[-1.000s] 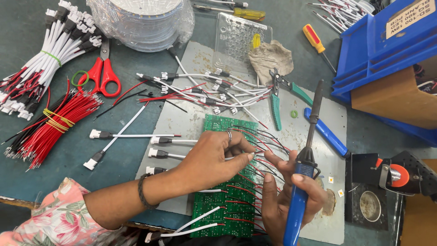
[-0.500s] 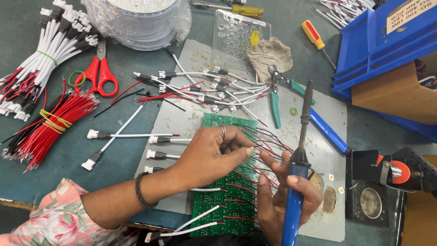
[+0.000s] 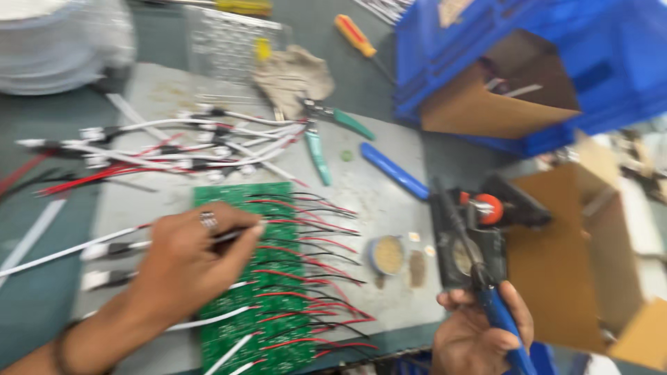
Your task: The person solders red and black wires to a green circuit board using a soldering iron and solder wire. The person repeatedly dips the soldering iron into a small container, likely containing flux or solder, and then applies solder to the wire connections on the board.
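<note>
At lower left, the left hand (image 3: 184,260) is pinching a wire (image 3: 104,248) over the green circuit board (image 3: 243,292). At lower right, the right hand (image 3: 479,333) is wrapping its grip around a blue soldering iron (image 3: 497,312). At upper right, a blue bin (image 3: 556,62) is holding cardboard (image 3: 493,104).

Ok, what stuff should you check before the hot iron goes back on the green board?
1. Left hand steadies the green board: ok, it rests on it.
2. Right hand grips the soldering iron by its blue handle: ok.
3. Iron tip away from the red and black wires: ok, it is off to the side by the stand.
4. Fingers clear of the joint: cannot tell, picture is blurred.
5. Cutters clear of the board: ok.
</note>
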